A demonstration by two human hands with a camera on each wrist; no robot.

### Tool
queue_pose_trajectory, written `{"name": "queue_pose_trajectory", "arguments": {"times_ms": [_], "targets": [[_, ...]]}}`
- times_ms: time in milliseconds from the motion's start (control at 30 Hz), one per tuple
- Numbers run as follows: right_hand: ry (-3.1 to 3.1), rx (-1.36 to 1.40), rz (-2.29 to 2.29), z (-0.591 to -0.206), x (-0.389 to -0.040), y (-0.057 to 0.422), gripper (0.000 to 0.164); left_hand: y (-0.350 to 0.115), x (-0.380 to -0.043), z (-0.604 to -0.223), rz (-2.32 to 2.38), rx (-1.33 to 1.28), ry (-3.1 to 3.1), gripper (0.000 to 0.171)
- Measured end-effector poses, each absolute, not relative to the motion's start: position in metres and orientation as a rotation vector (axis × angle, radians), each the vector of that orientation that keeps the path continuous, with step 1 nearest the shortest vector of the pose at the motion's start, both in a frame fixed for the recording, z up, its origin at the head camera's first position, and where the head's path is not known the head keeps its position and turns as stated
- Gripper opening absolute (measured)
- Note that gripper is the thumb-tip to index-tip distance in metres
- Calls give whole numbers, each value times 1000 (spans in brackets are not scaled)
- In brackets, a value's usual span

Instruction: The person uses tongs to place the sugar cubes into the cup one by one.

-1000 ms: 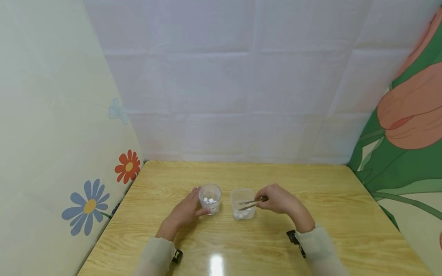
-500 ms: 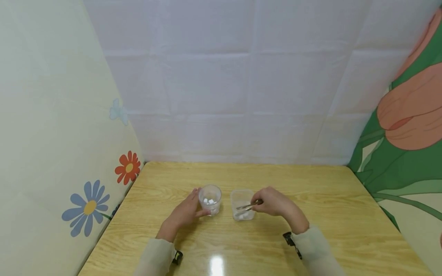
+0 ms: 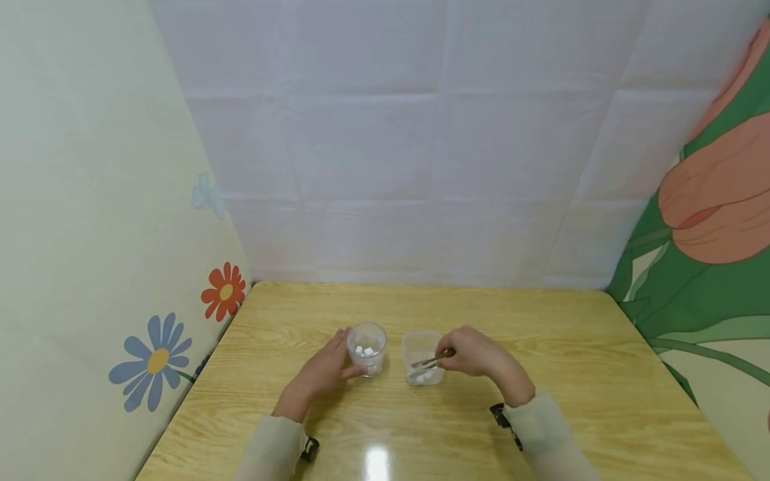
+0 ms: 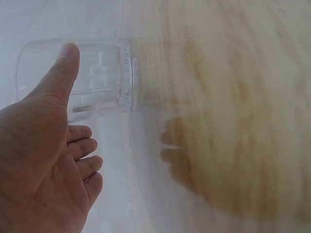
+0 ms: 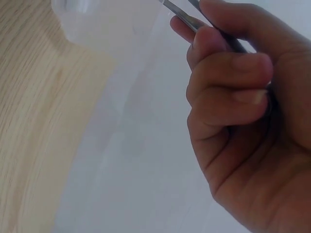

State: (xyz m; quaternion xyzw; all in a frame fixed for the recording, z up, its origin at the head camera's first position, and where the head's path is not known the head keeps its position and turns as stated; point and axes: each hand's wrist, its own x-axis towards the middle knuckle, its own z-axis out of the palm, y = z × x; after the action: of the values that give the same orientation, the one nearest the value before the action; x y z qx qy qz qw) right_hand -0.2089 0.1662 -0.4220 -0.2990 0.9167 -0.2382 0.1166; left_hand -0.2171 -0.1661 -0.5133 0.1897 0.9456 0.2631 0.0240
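Observation:
A clear drinking glass (image 3: 379, 342) with white cubes (image 3: 363, 351) in it stands upright on the table. My left hand (image 3: 325, 369) holds it from the left, thumb (image 4: 60, 73) across the near side of the glass (image 4: 36, 63) and fingers toward the far side. To its right sits a translucent square plastic container (image 3: 408, 346) with more white cubes (image 3: 421, 379) at the bottom. My right hand (image 3: 478, 354) grips metal tweezers (image 3: 434, 359), whose tips reach down inside the container. Whether the tips touch a cube cannot be made out. The right wrist view cuts the tweezers (image 5: 182, 15) off at its top.
The wooden table (image 3: 541, 321) has a shiny light reflection near its front. Behind it hangs a creased white cloth (image 3: 385, 167). Flower-patterned panels stand at the left (image 3: 72, 234) and right (image 3: 710, 300).
My right hand has moved slightly left and the tweezers' tips have gone lower into the container, with their arms closer together. The left hand and the glass have stayed in place.

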Motion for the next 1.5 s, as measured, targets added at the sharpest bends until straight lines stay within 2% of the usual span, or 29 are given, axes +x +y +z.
{"name": "queue_pose_trajectory", "arguments": {"times_ms": [1500], "targets": [[2734,-907,-670,-420,-212,162,12,-166,-214,-511,788,569,2913,101]]}}
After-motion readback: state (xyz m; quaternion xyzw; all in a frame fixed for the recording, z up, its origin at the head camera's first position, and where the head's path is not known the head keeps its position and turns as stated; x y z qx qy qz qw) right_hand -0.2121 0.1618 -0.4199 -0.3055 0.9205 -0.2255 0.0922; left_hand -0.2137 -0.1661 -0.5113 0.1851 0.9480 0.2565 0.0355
